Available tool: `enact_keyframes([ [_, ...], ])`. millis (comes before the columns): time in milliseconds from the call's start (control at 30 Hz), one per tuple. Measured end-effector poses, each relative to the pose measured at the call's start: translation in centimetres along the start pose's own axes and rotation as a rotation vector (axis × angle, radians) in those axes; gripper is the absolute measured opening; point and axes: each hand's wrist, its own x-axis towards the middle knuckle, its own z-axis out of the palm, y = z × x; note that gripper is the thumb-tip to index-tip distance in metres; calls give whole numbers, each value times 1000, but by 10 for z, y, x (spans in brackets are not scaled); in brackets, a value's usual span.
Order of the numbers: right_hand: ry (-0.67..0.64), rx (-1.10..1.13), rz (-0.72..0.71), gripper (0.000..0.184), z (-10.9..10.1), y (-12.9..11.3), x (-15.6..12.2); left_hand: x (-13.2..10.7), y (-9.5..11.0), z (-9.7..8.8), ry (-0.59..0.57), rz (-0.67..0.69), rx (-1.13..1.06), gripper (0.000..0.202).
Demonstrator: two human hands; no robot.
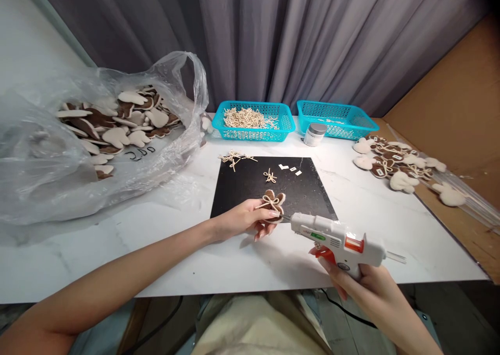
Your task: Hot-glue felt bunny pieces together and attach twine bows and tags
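My left hand (250, 220) pinches a small brown and cream felt piece with a string bow (273, 203) over the front edge of a black mat (304, 188). My right hand (363, 287) grips a white hot glue gun (338, 240), a finger on its orange trigger. The gun's nozzle points left and sits right at the lower edge of the felt piece. On the mat lie loose string bows (270, 176) and small white labels (289, 168).
A clear plastic bag (78, 151) of brown and cream felt shapes lies at the left. Two teal baskets stand at the back, one (253, 120) holding string bows, the other (336, 119) nearly bare, beside a small jar (314, 134). Finished pieces (394, 164) lie at the right.
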Motion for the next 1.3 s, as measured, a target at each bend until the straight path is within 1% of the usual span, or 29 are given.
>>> enact_keyframes([
  [167, -8, -24, 40, 29, -2, 2, 1, 1, -1, 0, 10, 11, 7, 20],
  [300, -34, -32, 98, 47, -3, -2, 2, 1, -1, 1, 20, 9, 7, 20],
  [433, -59, -20, 111, 53, -4, -4, 3, 0, 0, 1, 29, 10, 13, 20],
  [633, -61, -11, 106, 53, -4, -2, 3, 0, -1, 1, 26, 19, 9, 20],
  [833, -55, -6, 152, 52, -6, -1, 1, 1, -1, 2, 39, 29, 19, 22],
  [1067, -68, -37, 163, 53, -7, -1, 1, 1, -2, 1, 35, 32, 14, 23],
  [1300, -70, -32, 132, 52, -6, 3, 1, 0, -1, 2, 33, 18, 4, 21],
])
